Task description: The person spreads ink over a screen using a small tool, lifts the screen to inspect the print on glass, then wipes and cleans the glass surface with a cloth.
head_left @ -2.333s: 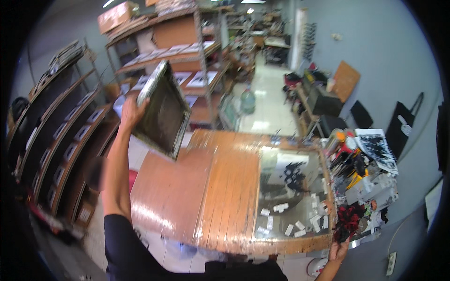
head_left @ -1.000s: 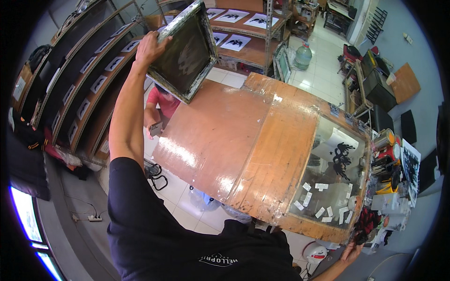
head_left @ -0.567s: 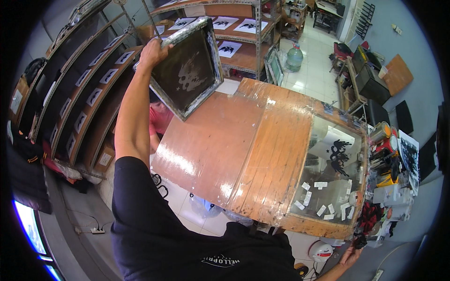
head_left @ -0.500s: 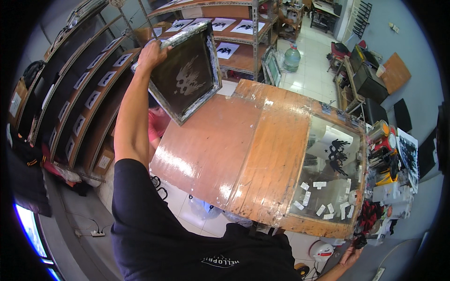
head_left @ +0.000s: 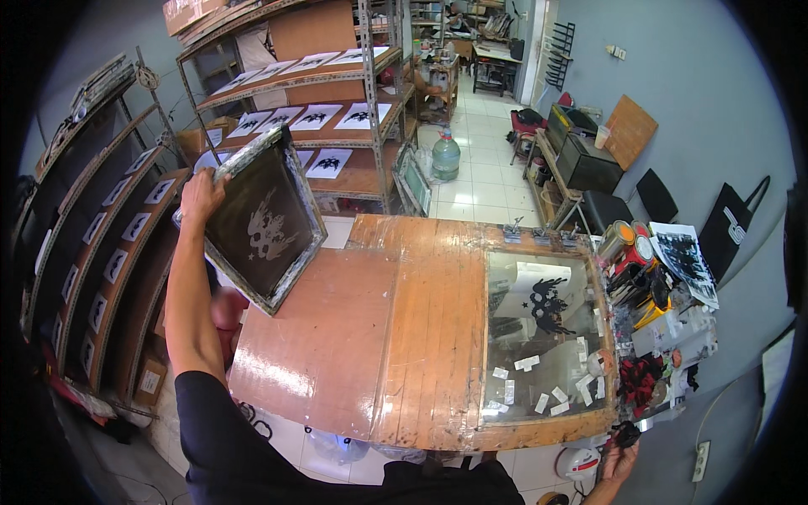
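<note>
My left hand (head_left: 202, 195) is closed on the upper left corner of a screen-printing frame (head_left: 261, 227). The frame is tilted up above the table's far left end, and its dark mesh bears a pale winged design with a star. At the lower right, beyond the table's corner, my right hand (head_left: 620, 461) is closed at a small black crumpled thing (head_left: 625, 433), whose kind I cannot make out. On the wooden table (head_left: 429, 337), a glass panel (head_left: 530, 353) is set at the right. A white sheet with a black winged print (head_left: 549, 305) shows there, with several white tape pieces (head_left: 509, 391) nearby.
Metal racks (head_left: 370, 109) with printed sheets (head_left: 318, 116) stand at the back and left. A person (head_left: 225, 316) is partly hidden behind the frame. Ink cans (head_left: 619, 236), a red cloth (head_left: 641, 374) and tools crowd the table's right side. A water jug (head_left: 445, 156) stands on the floor.
The view has turned, so the table sits lower and farther left in it. My left hand keeps its hold on the frame, and my right hand stays by the black thing.
</note>
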{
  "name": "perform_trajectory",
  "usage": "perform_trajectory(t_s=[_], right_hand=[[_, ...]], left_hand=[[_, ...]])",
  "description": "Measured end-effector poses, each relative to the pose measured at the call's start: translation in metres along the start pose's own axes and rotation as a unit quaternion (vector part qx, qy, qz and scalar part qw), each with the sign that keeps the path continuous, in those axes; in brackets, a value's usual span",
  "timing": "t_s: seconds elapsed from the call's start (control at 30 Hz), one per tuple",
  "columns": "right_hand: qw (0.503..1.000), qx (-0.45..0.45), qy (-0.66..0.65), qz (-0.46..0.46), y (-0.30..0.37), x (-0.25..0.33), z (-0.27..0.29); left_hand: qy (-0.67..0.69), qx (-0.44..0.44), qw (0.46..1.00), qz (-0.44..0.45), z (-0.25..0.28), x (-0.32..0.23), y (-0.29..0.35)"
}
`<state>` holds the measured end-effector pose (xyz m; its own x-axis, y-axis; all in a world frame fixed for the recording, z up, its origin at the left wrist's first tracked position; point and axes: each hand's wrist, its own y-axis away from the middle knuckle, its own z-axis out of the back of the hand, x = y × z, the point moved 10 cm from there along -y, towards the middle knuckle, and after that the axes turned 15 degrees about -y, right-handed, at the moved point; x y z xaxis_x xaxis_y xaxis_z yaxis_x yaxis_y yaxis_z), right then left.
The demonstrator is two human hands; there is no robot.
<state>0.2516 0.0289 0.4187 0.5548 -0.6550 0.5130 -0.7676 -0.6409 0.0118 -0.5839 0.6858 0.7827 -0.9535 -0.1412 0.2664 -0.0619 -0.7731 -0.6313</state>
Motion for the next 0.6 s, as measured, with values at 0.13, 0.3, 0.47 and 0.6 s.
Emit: perform_trajectory(t_s=[0.13,0.3,0.47,0.6], right_hand=[[0.999,-0.005,0.033,-0.008,0.000,0.010,0.018],[0.998,-0.041,0.057,-0.009,-0.001,0.026,0.062],[0.998,-0.050,0.038,-0.008,0.004,0.022,0.061],[0.998,-0.059,0.032,0.001,0.014,0.023,0.050]], left_hand=[[-0.024,0.040,0.999,-0.004,-0.015,-0.005,0.000],[-0.040,0.047,0.998,0.017,-0.017,-0.003,-0.006],[-0.067,0.075,0.994,0.039,-0.023,-0.003,-0.008],[-0.090,0.090,0.991,0.042,-0.027,-0.012,-0.011]])
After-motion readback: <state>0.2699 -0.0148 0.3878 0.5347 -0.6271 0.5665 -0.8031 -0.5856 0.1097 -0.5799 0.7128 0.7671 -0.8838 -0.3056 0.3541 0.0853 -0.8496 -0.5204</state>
